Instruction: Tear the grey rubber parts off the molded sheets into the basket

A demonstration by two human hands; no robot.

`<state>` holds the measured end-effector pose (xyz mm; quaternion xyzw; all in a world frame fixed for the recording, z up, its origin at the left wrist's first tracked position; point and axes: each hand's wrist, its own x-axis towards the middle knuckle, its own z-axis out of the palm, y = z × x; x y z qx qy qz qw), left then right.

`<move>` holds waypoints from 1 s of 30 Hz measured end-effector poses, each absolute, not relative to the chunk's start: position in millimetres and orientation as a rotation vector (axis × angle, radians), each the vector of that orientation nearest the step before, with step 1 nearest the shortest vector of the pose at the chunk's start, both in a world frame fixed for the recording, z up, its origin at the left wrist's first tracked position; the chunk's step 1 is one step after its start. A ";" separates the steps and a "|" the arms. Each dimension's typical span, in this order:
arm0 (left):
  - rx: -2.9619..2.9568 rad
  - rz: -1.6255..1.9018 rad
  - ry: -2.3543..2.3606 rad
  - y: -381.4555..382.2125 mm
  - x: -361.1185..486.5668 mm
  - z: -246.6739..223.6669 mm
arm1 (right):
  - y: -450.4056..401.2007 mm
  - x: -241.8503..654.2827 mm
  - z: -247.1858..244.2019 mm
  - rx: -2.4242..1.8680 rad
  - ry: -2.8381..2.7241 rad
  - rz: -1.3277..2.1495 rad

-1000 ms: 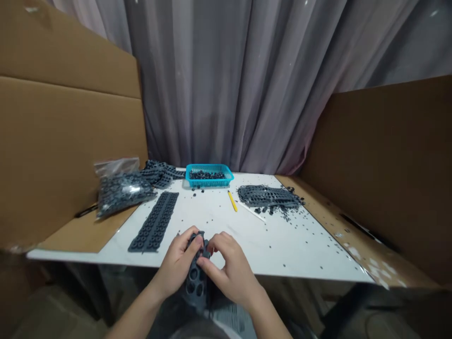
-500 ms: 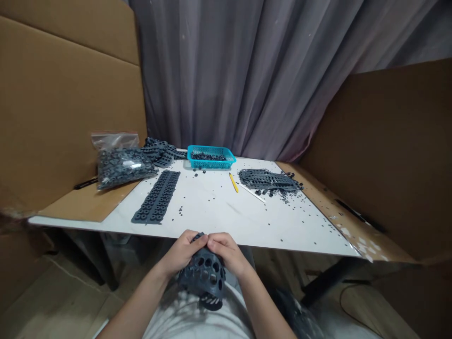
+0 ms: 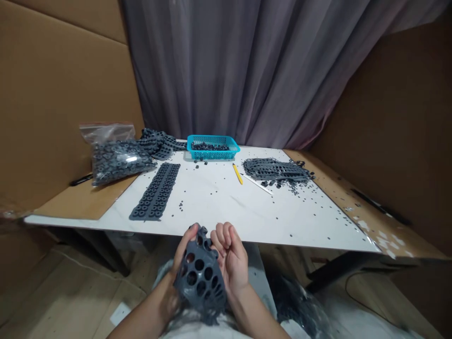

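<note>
A dark grey rubber sheet point(image 3: 200, 287) with rows of round holes hangs bent over my lap, just in front of the table's near edge. My left hand point(image 3: 181, 256) is closed on its left side, with the thumb along the upper edge and the other fingers hidden behind. Close against the sheet's right edge, my right hand point(image 3: 232, 259) is turned palm up with its fingers curled in. Whatever those fingers hold, if anything, is hidden.
On the white table point(image 3: 219, 212) lie a flat ring-studded rubber strip point(image 3: 155, 192), a yellow cutter point(image 3: 238, 174), a thin white stick point(image 3: 258, 184) and a stack of perforated sheets point(image 3: 275, 169) among scattered bits. Behind stand a blue basket point(image 3: 213, 154) and a filled zip bag point(image 3: 118, 160).
My right hand has come off the sheet's top edge and rolled palm up, fingers curled. The sheet now faces me more, held by my left hand. The view has shifted slightly.
</note>
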<state>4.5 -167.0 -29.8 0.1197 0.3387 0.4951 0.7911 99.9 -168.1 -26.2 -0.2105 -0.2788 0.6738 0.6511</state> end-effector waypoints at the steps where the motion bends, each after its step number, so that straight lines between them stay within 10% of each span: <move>1: 0.343 1.096 0.746 -165.4 2.8 -29.0 | -166.5 103.1 -26.8 -0.452 -0.680 1.503; 17: 1.531 0.899 0.967 -165.1 -35.2 -28.1 | -163.3 137.5 -15.0 -1.017 -2.030 1.120; 30: 1.114 0.813 0.816 -165.1 -24.4 -35.3 | -167.7 123.7 -43.5 -0.730 -1.298 1.686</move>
